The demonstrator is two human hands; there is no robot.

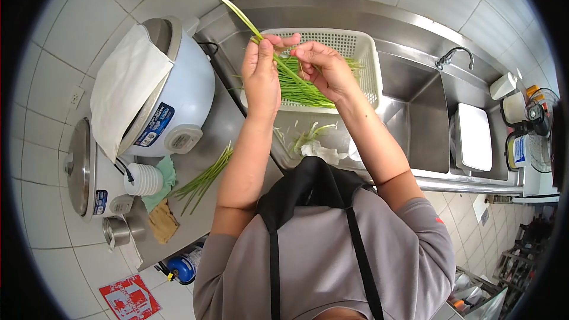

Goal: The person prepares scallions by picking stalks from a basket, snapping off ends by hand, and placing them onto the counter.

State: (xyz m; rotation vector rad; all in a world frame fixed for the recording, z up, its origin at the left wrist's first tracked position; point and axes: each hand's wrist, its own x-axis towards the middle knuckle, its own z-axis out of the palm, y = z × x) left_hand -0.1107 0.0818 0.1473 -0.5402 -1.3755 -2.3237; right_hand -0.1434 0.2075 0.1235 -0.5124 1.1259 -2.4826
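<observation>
My left hand [264, 77] is closed around a few green onions [236, 13], whose white ends point up and to the left. Close beside it, my right hand [326, 68] has its fingers pinched together; what lies between them is too small to make out. Below both hands, many thin green onion stalks [299, 92] lie in a white perforated basket [370, 53]. Peeled scraps [311, 137] of white and green lie in front of the basket, near my body.
At left stand a large rice cooker [195, 77] with a white cloth [127, 83] over it and a second cooker [79, 166]. More green stalks [204, 178] lie on the steel counter. To the right are a sink [421, 124], a faucet [456, 53] and a white-lidded container [473, 136].
</observation>
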